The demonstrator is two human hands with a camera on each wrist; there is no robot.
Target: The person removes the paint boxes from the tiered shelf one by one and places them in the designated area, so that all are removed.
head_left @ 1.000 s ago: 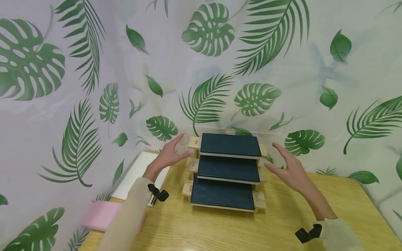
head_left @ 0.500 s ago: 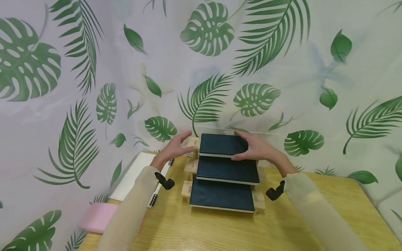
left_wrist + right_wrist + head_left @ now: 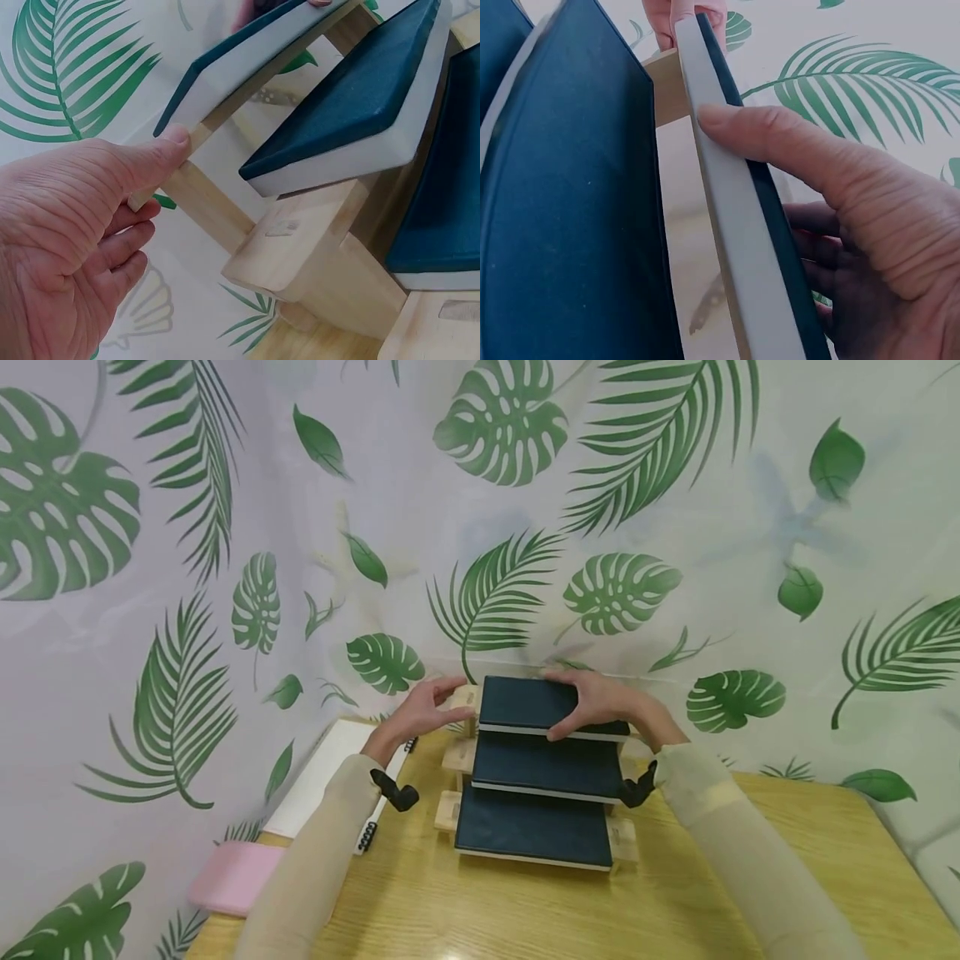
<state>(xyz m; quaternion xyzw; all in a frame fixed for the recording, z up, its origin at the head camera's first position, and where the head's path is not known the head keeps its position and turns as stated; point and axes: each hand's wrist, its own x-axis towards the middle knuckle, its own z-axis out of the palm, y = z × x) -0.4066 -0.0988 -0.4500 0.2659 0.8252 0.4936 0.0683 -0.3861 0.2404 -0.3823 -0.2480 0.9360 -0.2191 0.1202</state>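
Dark-blue, white-edged rectangular book (image 3: 525, 700): it is lying on the top tier of a pale wooden stepped stand (image 3: 447, 811), the rearmost and highest of three.
Right hand (image 3: 600, 700): it is gripping that book toward its right end, the thumb pressing on the white front edge and the fingers curling behind the far side.
Left hand (image 3: 422, 710): it is pinching the left wooden end of the top tier, the thumb lying near the book's corner (the left wrist view is showing this best).
Just changed: the right hand, well apart from the stand a second ago, is now holding the book; the left is reaching the wood. Both ends of the top tier are thus being held, though whether any weight is being taken I cannot tell.
Lower tiers: two matching dark-blue books, a middle one (image 3: 543, 764) and a bottom one (image 3: 532, 827), are resting untouched.
Yellowish wooden bench (image 3: 420, 910): it is carrying the stand, with a white spiral-bound notepad (image 3: 318, 777) and a pink rounded case (image 3: 236, 877) lying leftward.
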